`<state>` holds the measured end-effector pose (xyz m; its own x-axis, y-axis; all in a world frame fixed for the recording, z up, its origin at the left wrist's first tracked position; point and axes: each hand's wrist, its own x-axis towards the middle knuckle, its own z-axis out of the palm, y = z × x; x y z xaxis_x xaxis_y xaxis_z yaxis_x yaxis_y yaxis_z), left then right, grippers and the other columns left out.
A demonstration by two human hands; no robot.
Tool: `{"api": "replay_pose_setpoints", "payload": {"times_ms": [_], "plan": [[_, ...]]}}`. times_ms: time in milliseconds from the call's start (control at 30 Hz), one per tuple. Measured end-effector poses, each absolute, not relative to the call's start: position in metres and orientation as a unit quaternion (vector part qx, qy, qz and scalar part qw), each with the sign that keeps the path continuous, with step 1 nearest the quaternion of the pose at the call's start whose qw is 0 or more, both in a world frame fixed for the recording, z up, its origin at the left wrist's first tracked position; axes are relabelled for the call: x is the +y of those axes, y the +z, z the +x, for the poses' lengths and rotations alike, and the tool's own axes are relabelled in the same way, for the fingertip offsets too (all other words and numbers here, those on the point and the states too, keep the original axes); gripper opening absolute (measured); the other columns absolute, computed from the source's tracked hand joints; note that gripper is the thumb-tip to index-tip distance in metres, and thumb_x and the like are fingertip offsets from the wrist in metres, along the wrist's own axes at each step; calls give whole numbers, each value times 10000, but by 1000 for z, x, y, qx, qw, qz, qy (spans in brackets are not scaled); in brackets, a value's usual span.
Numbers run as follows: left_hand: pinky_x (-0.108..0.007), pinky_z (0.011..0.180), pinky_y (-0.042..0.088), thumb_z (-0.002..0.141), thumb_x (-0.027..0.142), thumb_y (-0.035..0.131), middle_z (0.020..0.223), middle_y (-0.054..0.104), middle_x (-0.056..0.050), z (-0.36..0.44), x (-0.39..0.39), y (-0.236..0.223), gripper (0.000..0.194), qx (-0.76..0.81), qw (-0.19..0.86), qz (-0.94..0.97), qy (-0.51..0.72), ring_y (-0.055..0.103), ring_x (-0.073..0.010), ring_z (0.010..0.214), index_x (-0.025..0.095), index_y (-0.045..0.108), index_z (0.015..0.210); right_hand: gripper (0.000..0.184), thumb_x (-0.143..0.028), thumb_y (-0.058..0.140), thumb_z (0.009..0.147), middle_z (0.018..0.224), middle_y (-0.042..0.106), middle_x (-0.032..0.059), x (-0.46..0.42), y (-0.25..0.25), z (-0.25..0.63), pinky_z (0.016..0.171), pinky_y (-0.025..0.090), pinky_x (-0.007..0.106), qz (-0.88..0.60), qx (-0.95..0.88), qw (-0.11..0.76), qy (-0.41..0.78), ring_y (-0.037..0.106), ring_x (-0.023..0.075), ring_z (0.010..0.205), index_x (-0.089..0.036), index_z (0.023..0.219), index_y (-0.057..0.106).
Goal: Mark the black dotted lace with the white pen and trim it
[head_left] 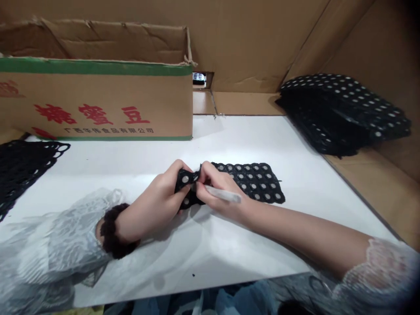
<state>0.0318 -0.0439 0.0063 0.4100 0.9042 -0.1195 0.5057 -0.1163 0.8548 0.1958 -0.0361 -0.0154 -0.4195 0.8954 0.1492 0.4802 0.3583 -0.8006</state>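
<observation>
A black rubber sheet (pixel 254 181) studded with rows of round silvery discs lies on the white table (pixel 249 140). My left hand (pixel 154 203) grips and bends up the sheet's left end, fingers curled round it. My right hand (pixel 216 190) pinches the same end from the right and also holds a thin white pen-like tool (pixel 223 194) that points right across the hand. A dark scrunchie (pixel 113 234) sits on my left wrist.
A large cardboard box (pixel 98 98) with a green band and red lettering stands at the back left. A pile of similar black studded sheets (pixel 344 113) rests at the right on a cardboard ledge. Empty black mesh sheets (pixel 22 166) lie at the left edge. Cardboard walls enclose the back and right.
</observation>
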Motion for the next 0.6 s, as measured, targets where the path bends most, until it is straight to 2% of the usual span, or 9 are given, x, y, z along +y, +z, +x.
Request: {"api": "replay_pose_setpoints", "payload": {"times_ms": [100,167,300,433,600], "plan": [[-186,441,385,847,263,366,626,435,50,32,-46,5,47,497,432,717,228,440,-69,447,217,370,854,83,-194,422,751,575,448,-48,-39,-14,192,465,272,207,-470,-777,282,310,399,69,483,-197,709,350],[-189,434,385,838,266,378,609,440,52,28,-42,5,76,506,426,718,216,446,-75,440,220,377,898,83,-203,434,742,584,465,-42,-37,-16,192,469,290,204,-474,-762,304,320,421,72,501,-195,695,366],[-191,375,369,797,275,429,608,457,45,17,-25,4,218,553,416,703,166,460,-94,428,214,379,1000,112,-209,465,715,552,501,-43,-26,-21,194,454,366,196,-486,-649,377,448,505,85,504,-196,658,369],[-199,351,370,782,320,447,622,482,30,11,-11,6,249,543,459,692,125,479,-107,435,193,386,987,151,-131,448,683,446,502,-59,-20,-18,198,448,444,212,-491,-537,403,555,535,88,436,-200,619,329],[-193,394,366,706,357,555,627,504,26,8,-4,17,309,465,527,710,40,477,-103,486,189,444,940,152,-105,460,675,469,533,-59,-25,-20,200,376,413,194,-413,-574,388,591,531,89,398,-200,632,351]]}}
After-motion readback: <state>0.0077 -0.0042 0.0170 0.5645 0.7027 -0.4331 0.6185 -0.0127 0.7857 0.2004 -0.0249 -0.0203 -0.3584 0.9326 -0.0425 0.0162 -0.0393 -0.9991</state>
